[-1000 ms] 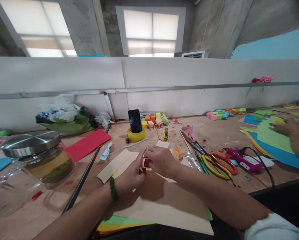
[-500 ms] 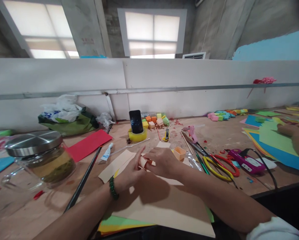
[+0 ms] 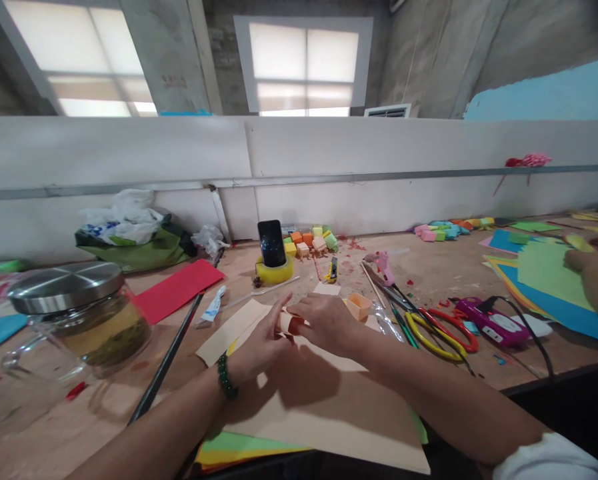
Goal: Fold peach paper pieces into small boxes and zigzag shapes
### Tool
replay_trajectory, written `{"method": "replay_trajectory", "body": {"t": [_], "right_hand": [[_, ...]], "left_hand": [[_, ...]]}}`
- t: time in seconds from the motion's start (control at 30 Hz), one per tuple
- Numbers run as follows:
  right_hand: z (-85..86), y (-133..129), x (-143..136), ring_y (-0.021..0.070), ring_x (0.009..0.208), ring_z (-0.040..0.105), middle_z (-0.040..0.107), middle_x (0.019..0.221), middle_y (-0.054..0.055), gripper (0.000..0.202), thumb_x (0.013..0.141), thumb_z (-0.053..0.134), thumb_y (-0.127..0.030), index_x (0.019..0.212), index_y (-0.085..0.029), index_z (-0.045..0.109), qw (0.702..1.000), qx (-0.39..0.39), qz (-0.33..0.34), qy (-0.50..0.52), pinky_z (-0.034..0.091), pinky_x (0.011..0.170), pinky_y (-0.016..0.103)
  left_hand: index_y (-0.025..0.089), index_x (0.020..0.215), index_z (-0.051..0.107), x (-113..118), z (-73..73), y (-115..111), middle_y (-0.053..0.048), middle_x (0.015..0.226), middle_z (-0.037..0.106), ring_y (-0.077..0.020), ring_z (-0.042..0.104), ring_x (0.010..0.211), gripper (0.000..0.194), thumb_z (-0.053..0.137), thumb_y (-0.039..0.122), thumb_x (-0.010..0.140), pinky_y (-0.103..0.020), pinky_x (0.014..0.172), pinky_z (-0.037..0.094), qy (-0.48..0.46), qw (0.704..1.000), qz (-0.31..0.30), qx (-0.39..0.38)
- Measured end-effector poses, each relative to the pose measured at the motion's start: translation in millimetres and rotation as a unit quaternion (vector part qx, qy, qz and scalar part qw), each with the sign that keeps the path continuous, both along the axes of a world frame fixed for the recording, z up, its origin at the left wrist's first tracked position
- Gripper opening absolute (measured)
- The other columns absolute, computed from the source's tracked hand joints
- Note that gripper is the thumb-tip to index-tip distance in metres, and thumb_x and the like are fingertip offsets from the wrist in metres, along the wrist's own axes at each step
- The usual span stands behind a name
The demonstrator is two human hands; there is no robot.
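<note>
Both hands meet over the desk. The left hand and right hand pinch a small folded peach paper piece between them, at 9 o'clock from the right hand, above the peach sheet.

craft workshop, bare concrete walls, long wooden bench, coloured paper sheets, scissors, glue gun
</note>
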State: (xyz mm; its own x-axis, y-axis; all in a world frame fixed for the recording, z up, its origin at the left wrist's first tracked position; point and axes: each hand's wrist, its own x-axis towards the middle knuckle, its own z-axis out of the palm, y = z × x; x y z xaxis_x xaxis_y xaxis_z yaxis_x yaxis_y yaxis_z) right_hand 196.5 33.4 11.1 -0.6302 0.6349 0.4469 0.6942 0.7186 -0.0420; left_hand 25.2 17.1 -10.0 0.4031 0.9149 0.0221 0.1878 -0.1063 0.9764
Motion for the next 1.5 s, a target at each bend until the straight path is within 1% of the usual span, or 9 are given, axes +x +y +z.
{"method": "replay_trajectory", "body": {"t": [0.2,0.37,0.53,0.7,0.87,1.07,1.3,1.4,1.5], "right_hand": [[-0.5,-2,-1,0.0178,0.069,0.063,0.072,0.076,0.008,0.017,0.081,0.054,-0.007,0.081,-0.014,0.069,0.999,-0.009,-0.014,-0.045,0.036,0.058,0.027],[4.2,0,-2,0.0189,0.076,0.065,0.074,0.087,0.008,0.014,0.084,0.062,-0.019,0.094,-0.017,0.072,0.997,-0.047,-0.060,-0.027,0.039,0.061,0.026],[9.2,-1,-1,0.0188,0.069,0.065,0.073,0.074,0.010,0.022,0.088,0.056,-0.021,0.077,-0.015,0.073,0.990,-0.062,-0.097,-0.083,0.036,0.057,0.026],[13.1,-5,-4,0.0194,0.072,0.066,0.073,0.076,0.012,0.027,0.090,0.051,-0.022,0.078,-0.014,0.073,0.985,-0.072,-0.118,-0.101,0.038,0.058,0.025],[15.4,-6,-2,0.0194,0.081,0.065,0.074,0.088,0.010,0.023,0.089,0.052,-0.025,0.088,-0.014,0.072,0.993,-0.047,-0.075,-0.076,0.041,0.061,0.025],[6.6,1,1,0.0174,0.071,0.064,0.073,0.081,0.007,0.017,0.080,0.056,-0.011,0.077,-0.015,0.072,0.992,-0.039,0.007,-0.118,0.032,0.053,0.025],[12.4,1,3,0.0159,0.075,0.064,0.074,0.086,0.006,0.017,0.086,0.057,-0.021,0.081,-0.017,0.073,0.995,-0.066,-0.024,-0.074,0.034,0.057,0.023],[12.9,1,3,0.0169,0.073,0.065,0.074,0.083,0.007,0.018,0.086,0.055,-0.017,0.080,-0.016,0.072,0.992,-0.068,-0.043,-0.094,0.034,0.056,0.024],[11.2,2,2,0.0180,0.071,0.064,0.073,0.079,0.009,0.020,0.087,0.054,-0.016,0.081,-0.014,0.072,0.992,-0.043,-0.059,-0.103,0.031,0.054,0.026]], "left_hand": [[0.018,0.148,0.023,1,-2.6,-1,0.002,0.080,0.057,-0.0103,0.050,0.065,0.094,0.054,0.011,0.060,-0.021,0.057,0.038,0.003,1.000,-0.011,-0.008],[0.017,0.147,0.023,2,0.3,-2,-0.001,0.089,0.059,-0.0099,0.047,0.065,0.094,0.052,0.014,0.058,-0.021,0.055,0.038,0.009,1.000,0.000,0.001],[0.018,0.147,0.022,1,-0.4,-2,0.000,0.087,0.059,-0.0118,0.051,0.069,0.093,0.052,0.012,0.059,-0.023,0.060,0.040,0.001,1.000,-0.005,-0.013],[0.018,0.146,0.026,1,-3.6,0,0.002,0.080,0.058,-0.0099,0.048,0.063,0.091,0.053,0.012,0.059,-0.021,0.056,0.036,-0.011,1.000,-0.005,-0.014],[0.018,0.145,0.030,-1,-8.7,3,0.002,0.077,0.059,-0.0089,0.045,0.057,0.090,0.053,0.009,0.059,-0.020,0.051,0.032,0.001,1.000,0.001,-0.003],[0.017,0.134,0.045,-1,-10.0,6,0.001,0.077,0.060,-0.0100,0.047,0.059,0.078,0.053,0.007,0.057,-0.019,0.050,0.032,-0.015,0.999,-0.031,0.008],[0.017,0.135,0.042,0,-6.7,5,0.001,0.078,0.059,-0.0103,0.046,0.059,0.081,0.052,0.008,0.055,-0.020,0.049,0.030,-0.009,1.000,-0.011,0.001],[0.017,0.137,0.040,0,-5.3,3,0.004,0.070,0.055,-0.0095,0.043,0.056,0.082,0.053,0.008,0.056,-0.020,0.048,0.028,-0.016,0.999,-0.026,-0.026],[0.020,0.136,0.042,-2,-3.2,1,0.002,0.077,0.057,-0.0106,0.046,0.062,0.079,0.058,0.011,0.059,-0.021,0.054,0.033,-0.044,0.998,-0.024,-0.031]]}}
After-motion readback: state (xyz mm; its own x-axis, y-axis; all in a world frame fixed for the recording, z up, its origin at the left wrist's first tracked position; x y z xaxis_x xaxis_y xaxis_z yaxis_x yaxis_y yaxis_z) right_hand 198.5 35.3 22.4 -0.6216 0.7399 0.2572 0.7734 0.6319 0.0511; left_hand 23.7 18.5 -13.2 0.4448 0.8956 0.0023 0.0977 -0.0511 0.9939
